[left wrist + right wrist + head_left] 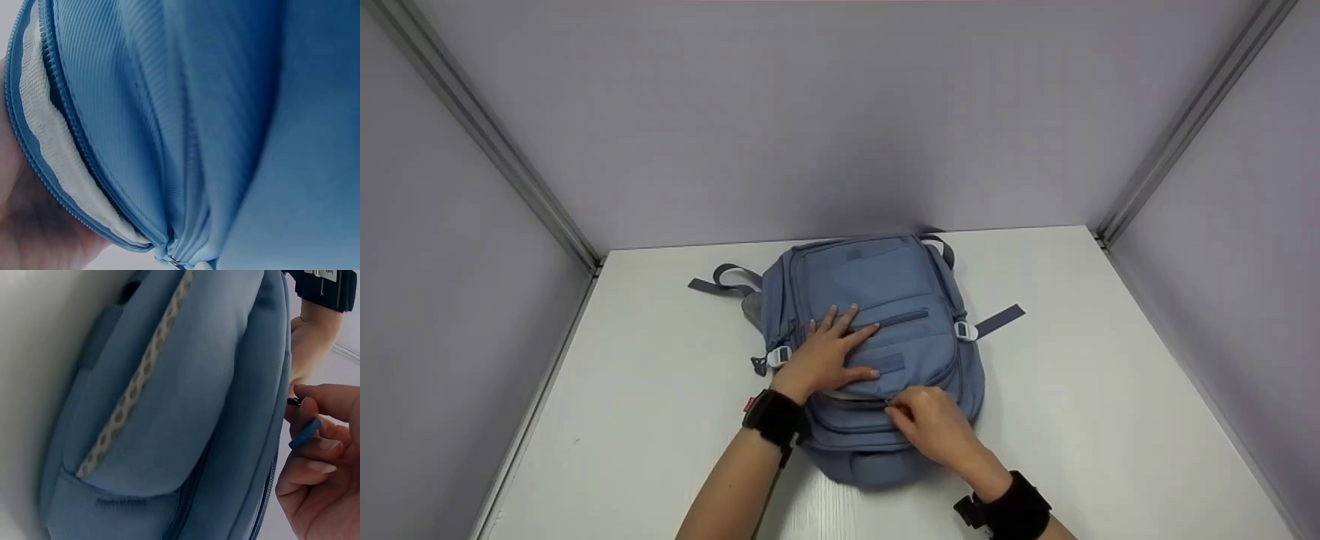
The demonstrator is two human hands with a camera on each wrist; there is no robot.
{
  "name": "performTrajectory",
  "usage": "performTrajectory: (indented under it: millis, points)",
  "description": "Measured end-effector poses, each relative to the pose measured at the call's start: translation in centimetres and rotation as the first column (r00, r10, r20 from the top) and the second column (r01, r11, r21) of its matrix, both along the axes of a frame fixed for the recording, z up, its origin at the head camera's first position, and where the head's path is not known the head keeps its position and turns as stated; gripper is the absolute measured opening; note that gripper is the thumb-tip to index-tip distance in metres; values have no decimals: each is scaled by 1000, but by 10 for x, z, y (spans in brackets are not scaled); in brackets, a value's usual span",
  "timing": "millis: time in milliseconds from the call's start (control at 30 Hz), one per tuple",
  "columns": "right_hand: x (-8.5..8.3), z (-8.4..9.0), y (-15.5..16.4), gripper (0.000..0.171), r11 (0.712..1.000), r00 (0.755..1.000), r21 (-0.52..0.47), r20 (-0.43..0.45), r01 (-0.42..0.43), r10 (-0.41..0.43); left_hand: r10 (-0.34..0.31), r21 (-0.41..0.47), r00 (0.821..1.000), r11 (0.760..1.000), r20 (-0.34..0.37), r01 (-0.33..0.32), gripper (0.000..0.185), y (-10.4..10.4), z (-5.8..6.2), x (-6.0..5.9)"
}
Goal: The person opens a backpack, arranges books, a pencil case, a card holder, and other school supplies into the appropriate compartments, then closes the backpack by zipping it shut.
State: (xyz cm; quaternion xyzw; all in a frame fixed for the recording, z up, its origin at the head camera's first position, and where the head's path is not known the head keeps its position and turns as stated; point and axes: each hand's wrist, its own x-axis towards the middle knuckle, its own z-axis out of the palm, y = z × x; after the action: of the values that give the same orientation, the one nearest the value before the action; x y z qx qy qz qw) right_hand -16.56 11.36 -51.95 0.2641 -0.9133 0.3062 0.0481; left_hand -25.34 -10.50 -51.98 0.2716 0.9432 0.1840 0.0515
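Note:
A blue backpack (870, 277) lies front side up on the white table. My left hand (826, 356) rests on its front panel with the fingers spread. My right hand (928, 421) pinches a zipper pull at the lower front pocket; its blue tab (305, 433) shows among my fingers in the right wrist view. Part of that pocket's zipper (73, 135) is parted, and a pale lining (53, 138) shows between the two rows of teeth in the left wrist view.
White buckles (965, 331) sit at the bag's sides, with loose dark straps (1000, 321) reaching out over the table (660, 420). A grey back wall (840, 112) stands right behind the bag, and side walls flank the table.

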Motion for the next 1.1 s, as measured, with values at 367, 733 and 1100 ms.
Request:
performTrajectory:
  millis: [367,733,1100]
  points:
    - [2,4,8,18,993,994,28,-2,113,-113,3,233,982,972,-190,42,44,-4,5,20]
    - [5,11,3,14,995,995,-41,40,92,-90,58,412,981,911,-187,24,53,26,7,70]
    - [11,6,3,6,983,982,-91,88,-158,166,-10,546,932,813,363,-204,30,35,1,73]
